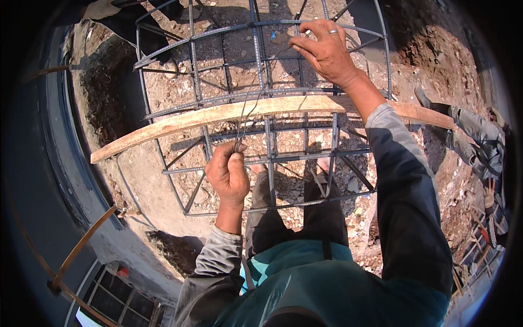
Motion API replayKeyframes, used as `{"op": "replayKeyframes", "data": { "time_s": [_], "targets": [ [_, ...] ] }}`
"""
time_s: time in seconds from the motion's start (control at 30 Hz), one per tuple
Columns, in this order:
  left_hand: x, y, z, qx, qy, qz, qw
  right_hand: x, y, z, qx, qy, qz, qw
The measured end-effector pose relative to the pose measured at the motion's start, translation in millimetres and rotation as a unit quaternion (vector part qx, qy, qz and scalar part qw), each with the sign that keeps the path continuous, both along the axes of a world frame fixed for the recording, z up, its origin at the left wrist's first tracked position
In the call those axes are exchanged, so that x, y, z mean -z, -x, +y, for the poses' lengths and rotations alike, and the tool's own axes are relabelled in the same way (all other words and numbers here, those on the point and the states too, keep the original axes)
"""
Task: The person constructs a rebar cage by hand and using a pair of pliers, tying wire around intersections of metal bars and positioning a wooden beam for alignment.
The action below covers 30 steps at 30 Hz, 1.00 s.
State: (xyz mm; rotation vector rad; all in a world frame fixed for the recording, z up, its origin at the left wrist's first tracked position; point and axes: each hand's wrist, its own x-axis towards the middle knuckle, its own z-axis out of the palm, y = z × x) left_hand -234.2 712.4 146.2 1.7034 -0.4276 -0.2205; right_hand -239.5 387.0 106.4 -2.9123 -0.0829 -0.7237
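My left hand (227, 173) is closed in a fist around several thin strands of tie wire (243, 115), just on the near side of a long wooden plank (210, 116). The strands rise from the fist, cross over the plank and bend toward my right hand (328, 56). Up there, beyond the plank, thumb and fingertips pinch a wire end; a ring is on one finger. Below both hands stands a cage of ribbed steel rebar (257, 52), its long bars and cross bars forming a grid. The plank lies across the cage.
Stony, rubble-strewn ground (359, 218) shows through the cage. Dug pits flank it, one at the left (117, 98). A grey wall (54, 136) runs along the left. At the right another person's legs (471, 139) are near the plank's end; another person's hand (101, 9) is at upper left.
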Motion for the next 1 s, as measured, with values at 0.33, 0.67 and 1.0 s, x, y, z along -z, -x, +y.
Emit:
{"op": "replayKeyframes", "data": {
  "time_s": [0.33,0.67,1.0],
  "targets": [
    [57.6,-56.2,-47.1,-0.003,-0.046,0.118,0.992,153.0,-22.7,70.3,0.077,-0.379,0.386,0.837],
    [62.0,-88.4,-89.0,0.115,-0.307,0.049,0.944,166.3,-36.5,52.9,0.043,-0.379,0.478,0.791],
    [110.7,-126.0,-122.6,0.299,-0.467,-0.062,0.83,148.4,115.1,183.7,0.312,-0.577,0.143,0.741]
  ]
}}
